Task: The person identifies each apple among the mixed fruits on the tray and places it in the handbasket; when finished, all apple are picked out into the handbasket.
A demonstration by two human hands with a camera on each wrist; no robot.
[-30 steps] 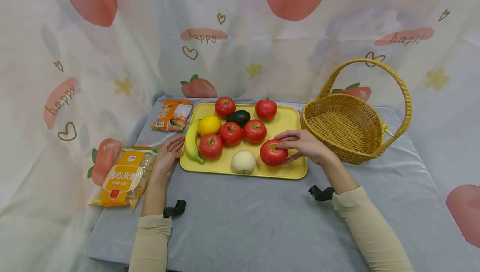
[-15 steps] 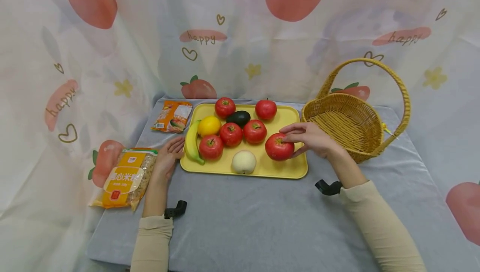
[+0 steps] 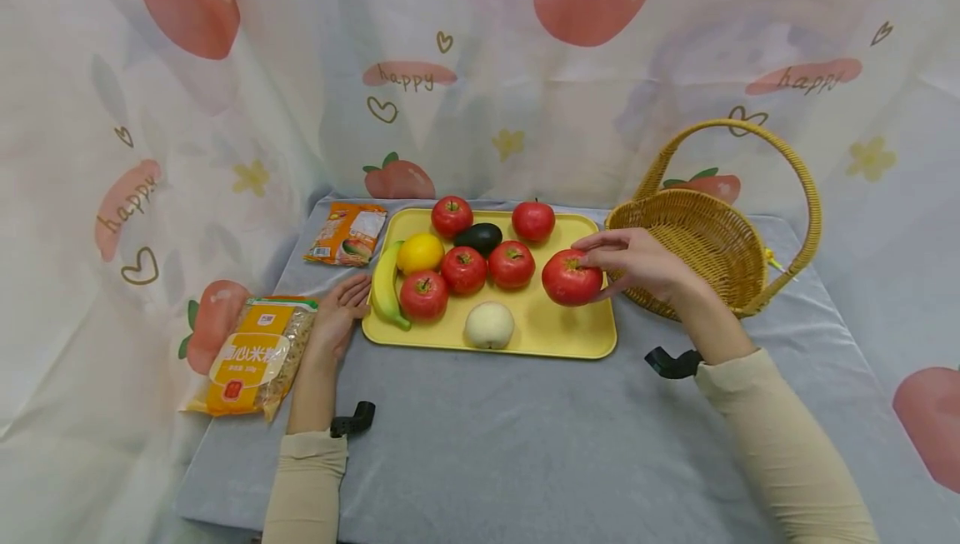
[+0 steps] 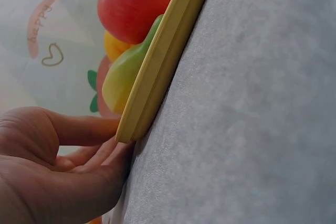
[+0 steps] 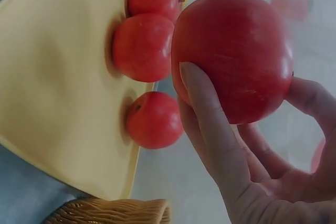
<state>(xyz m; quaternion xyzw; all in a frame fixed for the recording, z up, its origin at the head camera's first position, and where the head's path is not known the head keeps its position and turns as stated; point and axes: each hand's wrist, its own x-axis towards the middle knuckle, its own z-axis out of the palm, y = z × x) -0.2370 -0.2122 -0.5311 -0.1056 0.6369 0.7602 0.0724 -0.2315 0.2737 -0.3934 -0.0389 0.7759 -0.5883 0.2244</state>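
Observation:
My right hand grips a red apple between thumb and fingers, holding it up over the right end of the yellow tray. In the right wrist view the gripped apple appears clear of the tray. My left hand rests at the tray's left end, its fingers touching the rim. Beside that rim lies a banana. The tray also bears a lemon, a dark avocado, a pale round pear and several red apples.
A wicker basket with a tall arched handle stands right of the tray, partly behind my right hand. An orange snack packet lies at the back left. A larger yellow-orange food bag lies left of my left forearm on the grey cloth.
My right hand has lifted the red apple off the tray and carried it right and up, toward the basket. The left hand has stayed at the tray's left end.

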